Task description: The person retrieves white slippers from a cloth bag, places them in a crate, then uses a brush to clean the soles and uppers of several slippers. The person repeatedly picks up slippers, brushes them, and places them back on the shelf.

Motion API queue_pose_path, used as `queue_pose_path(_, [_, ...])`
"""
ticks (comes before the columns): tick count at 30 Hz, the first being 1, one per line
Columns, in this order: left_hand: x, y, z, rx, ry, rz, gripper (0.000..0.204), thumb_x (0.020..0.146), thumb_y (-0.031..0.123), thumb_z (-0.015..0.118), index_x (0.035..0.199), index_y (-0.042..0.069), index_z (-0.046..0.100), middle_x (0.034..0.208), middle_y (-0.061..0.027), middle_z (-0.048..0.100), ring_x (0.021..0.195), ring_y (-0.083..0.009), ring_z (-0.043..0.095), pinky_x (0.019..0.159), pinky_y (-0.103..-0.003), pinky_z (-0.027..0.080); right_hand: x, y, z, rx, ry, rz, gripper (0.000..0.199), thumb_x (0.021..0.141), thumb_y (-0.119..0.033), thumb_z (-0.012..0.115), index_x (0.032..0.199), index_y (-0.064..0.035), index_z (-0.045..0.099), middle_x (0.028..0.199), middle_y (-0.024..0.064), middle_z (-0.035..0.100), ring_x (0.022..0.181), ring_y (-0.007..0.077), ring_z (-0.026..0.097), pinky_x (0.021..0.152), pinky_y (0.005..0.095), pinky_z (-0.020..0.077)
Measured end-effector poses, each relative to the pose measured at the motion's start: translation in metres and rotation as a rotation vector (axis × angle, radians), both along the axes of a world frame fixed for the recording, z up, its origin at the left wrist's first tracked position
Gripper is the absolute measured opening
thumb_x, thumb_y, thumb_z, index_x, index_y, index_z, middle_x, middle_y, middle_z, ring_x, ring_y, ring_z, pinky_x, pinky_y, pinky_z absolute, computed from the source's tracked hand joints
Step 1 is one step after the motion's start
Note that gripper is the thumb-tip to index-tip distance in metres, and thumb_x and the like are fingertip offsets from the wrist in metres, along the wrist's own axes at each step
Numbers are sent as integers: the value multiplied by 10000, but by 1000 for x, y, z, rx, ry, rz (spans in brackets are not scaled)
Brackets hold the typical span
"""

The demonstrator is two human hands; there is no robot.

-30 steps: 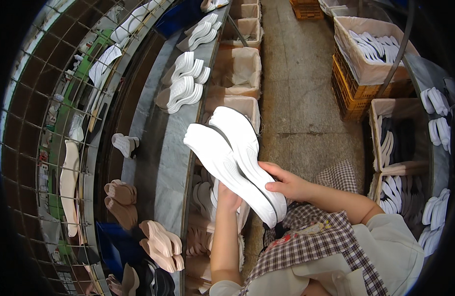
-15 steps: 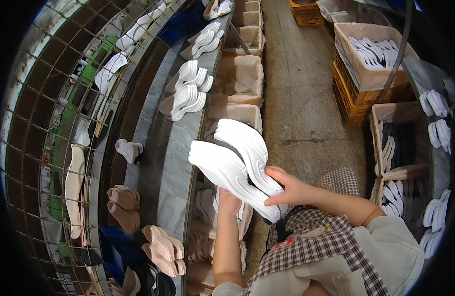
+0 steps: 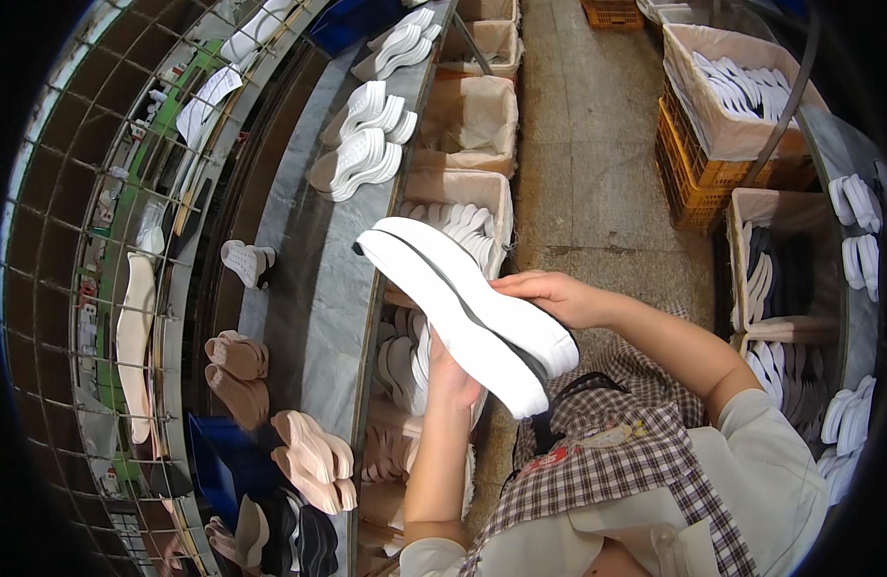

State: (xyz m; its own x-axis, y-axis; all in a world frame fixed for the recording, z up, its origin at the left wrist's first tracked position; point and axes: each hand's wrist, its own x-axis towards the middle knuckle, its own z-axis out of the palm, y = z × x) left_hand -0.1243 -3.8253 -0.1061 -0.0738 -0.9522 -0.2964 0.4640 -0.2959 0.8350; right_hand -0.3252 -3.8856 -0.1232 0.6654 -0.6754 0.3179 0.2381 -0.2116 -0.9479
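A pair of white shoe soles (image 3: 494,317) is held side by side in front of me, tilted, with their smooth side walls facing up and a dark gap between them. My left hand (image 3: 450,370) grips the pair from below and the left, most of its fingers hidden behind the nearer sole. Along the upper right edge of the farther sole, my right hand (image 3: 549,293) is closed, fingertips resting against it.
To the left runs a grey bench (image 3: 313,356) with stacked white soles (image 3: 359,163), pink soles (image 3: 313,457) and brown soles (image 3: 237,380). Wire mesh (image 3: 87,288) stands beyond it. Lined bins (image 3: 477,115) line the aisle, and orange crates (image 3: 688,173) stand at right.
Both soles have been turned in my hands so their side walls show more fully. My right hand has shifted up along the farther sole; the view has moved slightly.
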Motion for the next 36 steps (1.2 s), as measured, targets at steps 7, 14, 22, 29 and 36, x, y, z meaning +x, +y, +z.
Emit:
queue_pose_path(7, [9, 2, -6, 181, 247, -11, 302, 943, 164, 504, 1176, -29, 512, 1074, -120, 603, 948, -207, 617, 781, -326, 539, 9, 21, -6, 356, -49, -86, 347, 930, -62, 463, 1263, 9, 525, 1264, 120, 548, 1161, 200, 513, 1006, 319, 391])
queue_pose_path(14, [-17, -10, 11, 422, 378, 26, 355, 960, 333, 462, 1046, 7, 573, 966, -114, 631, 824, -225, 627, 718, -326, 538, 13, 17, -14, 589, 26, -121, 310, 936, -133, 418, 1144, 9, 599, 1011, 99, 636, 871, 170, 613, 732, 290, 518])
queue_pose_path(22, [-53, -13, 43, -207, 699, -462, 371, 963, 369, 441, 1134, 59, 554, 1037, -74, 617, 886, -166, 605, 796, -288, 504, 15, 12, -19, 735, 197, -137, 330, 890, -166, 387, 1058, 2, 616, 870, 88, 599, 717, 207, 615, 504, 330, 545])
queue_pose_path(29, [-55, -4, 43, -226, 623, -396, 365, 974, 341, 418, 1146, 41, 535, 1019, -80, 609, 887, -178, 602, 785, -284, 506, 15, 15, -22, 726, 206, -121, 342, 897, -162, 373, 1089, 6, 600, 906, 94, 605, 738, 203, 614, 526, 320, 547])
queue_pose_path(36, [-18, 15, -5, 151, 237, -61, 341, 976, 316, 414, 1128, 33, 528, 1005, -82, 603, 890, -189, 599, 761, -274, 515, 8, 27, -6, 660, 30, -14, 432, 927, -230, 454, 1316, -45, 480, 1228, 147, 548, 1077, 241, 537, 946, 331, 433])
